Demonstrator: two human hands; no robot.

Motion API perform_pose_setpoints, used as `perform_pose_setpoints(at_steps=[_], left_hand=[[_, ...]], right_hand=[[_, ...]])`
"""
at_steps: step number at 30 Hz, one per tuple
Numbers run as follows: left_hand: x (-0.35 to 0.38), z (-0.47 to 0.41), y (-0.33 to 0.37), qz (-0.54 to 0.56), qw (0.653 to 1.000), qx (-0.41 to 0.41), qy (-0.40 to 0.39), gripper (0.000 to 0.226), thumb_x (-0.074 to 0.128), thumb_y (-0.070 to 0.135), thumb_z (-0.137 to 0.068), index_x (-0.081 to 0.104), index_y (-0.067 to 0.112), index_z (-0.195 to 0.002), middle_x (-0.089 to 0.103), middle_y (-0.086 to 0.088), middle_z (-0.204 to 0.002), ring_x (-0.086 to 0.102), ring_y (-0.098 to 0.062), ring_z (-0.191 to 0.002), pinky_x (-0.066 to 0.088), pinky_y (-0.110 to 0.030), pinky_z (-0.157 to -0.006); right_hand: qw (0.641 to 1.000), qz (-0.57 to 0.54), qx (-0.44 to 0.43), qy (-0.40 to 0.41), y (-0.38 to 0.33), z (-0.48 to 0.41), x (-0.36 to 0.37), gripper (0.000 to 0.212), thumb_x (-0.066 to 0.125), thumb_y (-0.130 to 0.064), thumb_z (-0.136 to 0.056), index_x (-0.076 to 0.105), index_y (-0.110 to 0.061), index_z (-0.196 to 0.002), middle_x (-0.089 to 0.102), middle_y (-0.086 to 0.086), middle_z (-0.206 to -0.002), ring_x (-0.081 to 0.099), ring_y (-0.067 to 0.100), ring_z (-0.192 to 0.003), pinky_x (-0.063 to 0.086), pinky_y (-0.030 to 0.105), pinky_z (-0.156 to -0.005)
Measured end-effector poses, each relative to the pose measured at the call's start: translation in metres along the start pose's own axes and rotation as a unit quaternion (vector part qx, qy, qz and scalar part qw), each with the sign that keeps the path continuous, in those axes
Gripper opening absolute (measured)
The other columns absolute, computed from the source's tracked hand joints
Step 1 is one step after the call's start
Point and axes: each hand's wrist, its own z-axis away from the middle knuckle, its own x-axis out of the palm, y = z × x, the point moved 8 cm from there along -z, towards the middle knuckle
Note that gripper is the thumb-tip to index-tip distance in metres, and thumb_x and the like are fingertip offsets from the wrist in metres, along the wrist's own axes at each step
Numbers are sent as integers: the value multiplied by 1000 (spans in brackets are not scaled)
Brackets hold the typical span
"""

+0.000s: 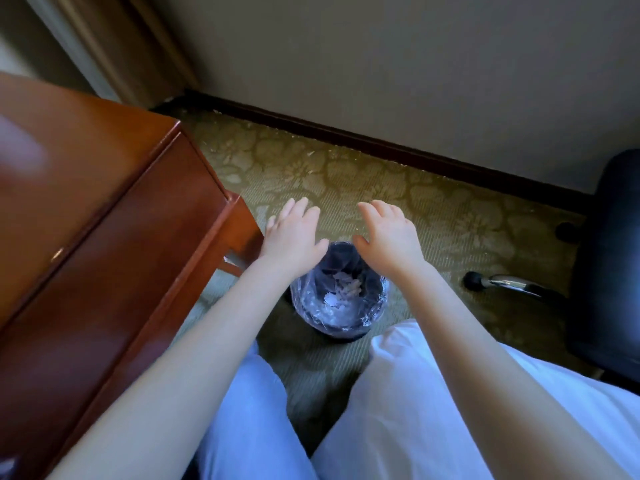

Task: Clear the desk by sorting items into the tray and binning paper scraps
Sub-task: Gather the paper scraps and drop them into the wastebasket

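Paper scraps (341, 296): white, crumpled, lying at the bottom of the bin, inside its clear liner.
Bin (346, 332): dark, round, upright on the carpet (433, 216), just beside the surface's leg and in front of the person's knees.
Left grip (292, 233): palm down above the bin's far left rim, fingers straight and spread, holding nothing.
Right grip (388, 237): palm down above the far right rim, fingers relaxed and extended, holding nothing.
Surface (69, 150): wooden, at the left of the view and blurred; I cannot tell whether anything lies on it. Tray not in view.
Chair (609, 254): dark, at right, well apart from the bin.
Step (judgement): binning. With the scraps in the bin and both grips empty, the drop looks complete.
Next (judgement): turn back to the surface and check it for leftover scraps or items. Any items found go into the tray.
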Motion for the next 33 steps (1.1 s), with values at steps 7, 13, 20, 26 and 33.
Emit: perform_pose_setpoints(at_steps=[7, 13, 20, 26, 33], left_hand=[[-86, 71, 4, 2, 994, -3, 107, 56, 50, 35, -92, 34, 15, -142, 18, -7, -157, 9, -23, -146, 17, -47, -117], [-150, 145, -2, -1, 982, -10, 190, 56, 49, 36, -93, 33, 17, -143, 21, -4, -156, 12, -21, -146, 15, -45, -118], [-217, 243, -44, -10, 961, -52, 272, 57, 47, 39, -94, 31, 19, -145, 20, -3, -157, 12, -20, -146, 14, -42, -117], [-255, 333, -109, -35, 936, -120, 328, 58, 48, 40, -93, 32, 18, -145, 20, -3, -157, 13, -20, -146, 14, -40, -117], [-270, 434, -202, -43, 906, -236, 348, 60, 47, 39, -93, 29, 18, -146, 16, -2, -158, 9, -18, -146, 13, -41, -118]], right_hand=[[994, -14, -54, 97, -55, 40, -84, 49, 51, -27, -90, 41, -16, -136, 44, 5, -139, 39, 29, -127, 38, 42, -98], [980, -37, -96, 171, -108, 84, -145, 46, 53, -27, -91, 45, -16, -135, 47, 4, -138, 41, 27, -128, 37, 40, -101], [962, -66, -169, 206, -196, 134, -193, 41, 50, -26, -93, 46, -19, -133, 48, 2, -138, 41, 24, -126, 37, 38, -100], [941, -84, -257, 205, -300, 170, -202, 40, 49, -28, -94, 47, -20, -133, 48, 1, -138, 43, 24, -126, 39, 39, -101], [911, -79, -373, 159, -428, 202, -174, 48, 52, -31, -92, 42, -22, -138, 42, -1, -146, 39, 22, -133, 38, 38, -103]])
